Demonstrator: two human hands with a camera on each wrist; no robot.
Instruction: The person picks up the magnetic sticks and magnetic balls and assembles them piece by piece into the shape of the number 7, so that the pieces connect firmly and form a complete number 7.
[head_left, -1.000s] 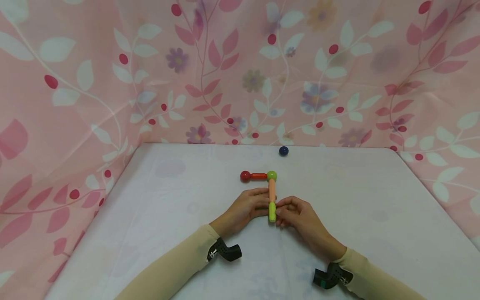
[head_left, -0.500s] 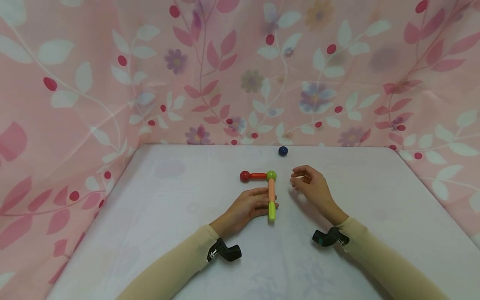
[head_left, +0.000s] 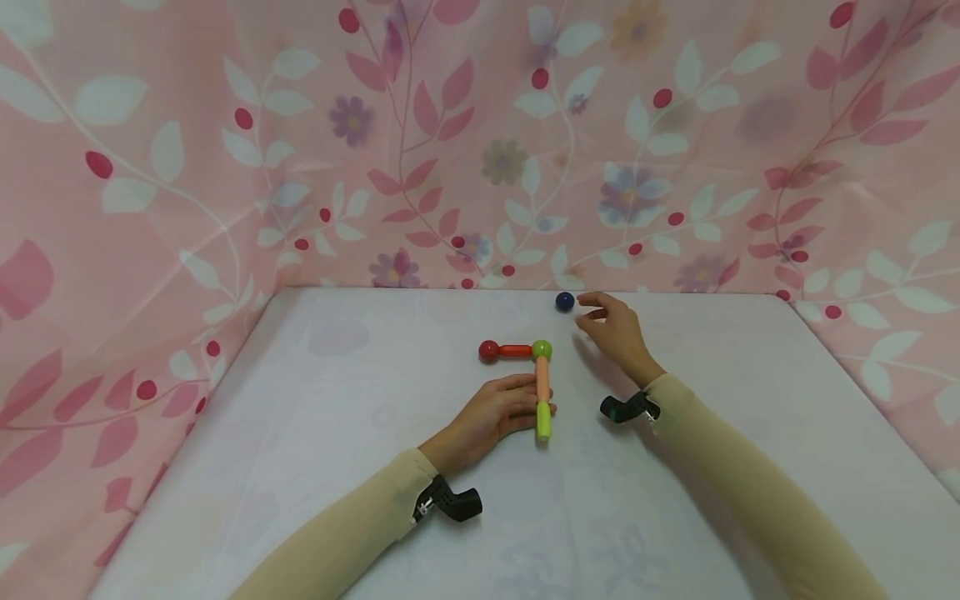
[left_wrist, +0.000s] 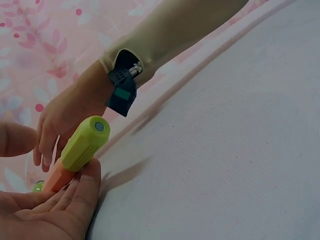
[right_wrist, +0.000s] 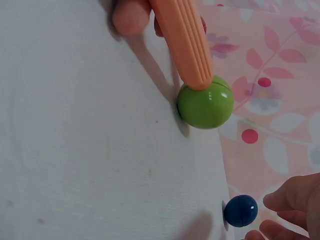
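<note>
A toy assembly of magnetic sticks and balls stands mid-table: red ball (head_left: 488,351), red stick (head_left: 515,351), green ball (head_left: 542,350), peach stick (head_left: 542,379), then a yellow-green stick (left_wrist: 82,147) with a grey disc on its end. My left hand (head_left: 487,417) supports the peach stick on straight fingers; its thumb stays apart, as the left wrist view shows. Near the far edge lies a dark blue ball (head_left: 565,302). Just right of that ball is my right hand (head_left: 615,335), fingers loosely bent, a small gap between fingertips and ball in the right wrist view.
A white cloth covers the table (head_left: 360,500). Behind its far edge hangs a pink floral curtain (head_left: 465,125), which also runs along the sides. Each wrist bears a black camera.
My right hand has left the yellow-green stick and moved up the table to beside the dark blue ball. The left hand and the assembly have hardly moved.
</note>
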